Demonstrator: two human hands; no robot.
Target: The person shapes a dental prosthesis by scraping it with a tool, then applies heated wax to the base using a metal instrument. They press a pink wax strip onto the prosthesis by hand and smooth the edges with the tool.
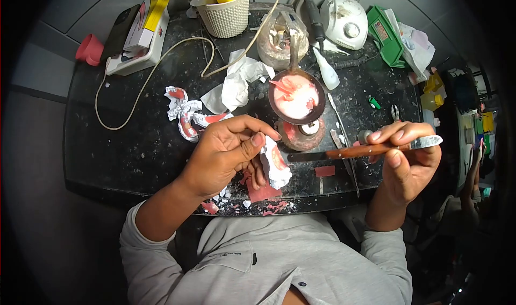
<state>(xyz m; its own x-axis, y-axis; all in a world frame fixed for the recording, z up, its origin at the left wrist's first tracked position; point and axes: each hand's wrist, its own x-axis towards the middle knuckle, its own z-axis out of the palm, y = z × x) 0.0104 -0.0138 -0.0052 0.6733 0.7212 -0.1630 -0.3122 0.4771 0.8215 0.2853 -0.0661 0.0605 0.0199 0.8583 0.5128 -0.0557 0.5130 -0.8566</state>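
My left hand grips a white plaster piece with a pink-red patch on its face. My right hand is closed around the wooden handle of a wax knife, its dark blade pointing left, close beside the plaster piece. Above and between the hands, a round pan holds whitish-pink melted material with red pieces in it. Under the pan is a glass burner. Red wax sheet lies beneath the plaster piece, among white and pink crumbs.
Other plaster pieces with pink patches and crumpled tissue lie left of the pan. Metal tools lie right of it. Behind stand a woven basket, a glass jar, a white machine and a green tray.
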